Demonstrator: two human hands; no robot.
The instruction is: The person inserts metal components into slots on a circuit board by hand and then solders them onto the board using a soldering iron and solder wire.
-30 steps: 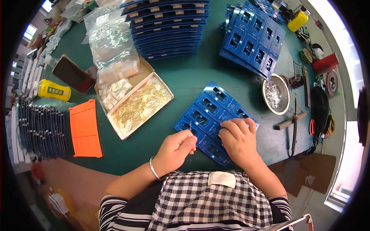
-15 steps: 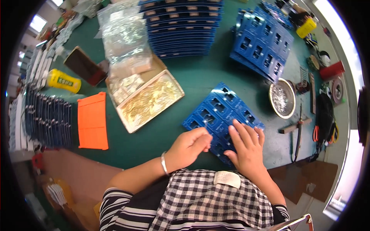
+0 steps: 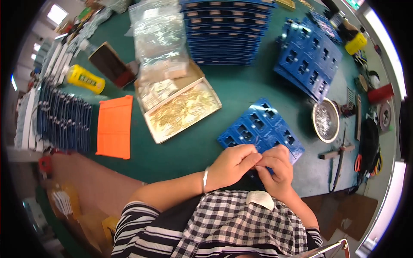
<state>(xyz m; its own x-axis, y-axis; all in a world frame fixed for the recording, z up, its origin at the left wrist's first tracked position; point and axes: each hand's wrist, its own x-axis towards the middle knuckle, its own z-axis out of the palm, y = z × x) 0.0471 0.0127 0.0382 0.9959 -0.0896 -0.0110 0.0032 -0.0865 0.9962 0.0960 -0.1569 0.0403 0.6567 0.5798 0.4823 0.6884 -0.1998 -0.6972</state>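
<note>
On the green table mat, directly in front of me, lies a blue circuit board panel (image 3: 263, 124) with several dark cut-outs, turned cornerwise. Over its near part, my left hand (image 3: 235, 167) is closed with thumb and forefinger pinched together. A thin, pin-like sliver (image 3: 257, 140) sticks up beside those fingertips; it is too small to make out well. My right hand (image 3: 275, 170) is closed too, its curled fingertips meeting those of the left. Whatever lies between the right fingers is hidden. Both hands cover the panel's near edge.
Left of the panel, a shallow box (image 3: 214, 89) holds many thin gold pins, with a clear plastic bag (image 3: 157, 34) behind it. A metal bowl (image 3: 338, 124) of small silvery pieces stands right. Blue board stacks (image 3: 223, 43) rise behind; an orange tray (image 3: 114, 127) lies far left.
My right hand has gone from spread fingers on the panel to curled fingers against my left hand. The left hand's pinch has come closer to the right. The whole view has shifted slightly.
</note>
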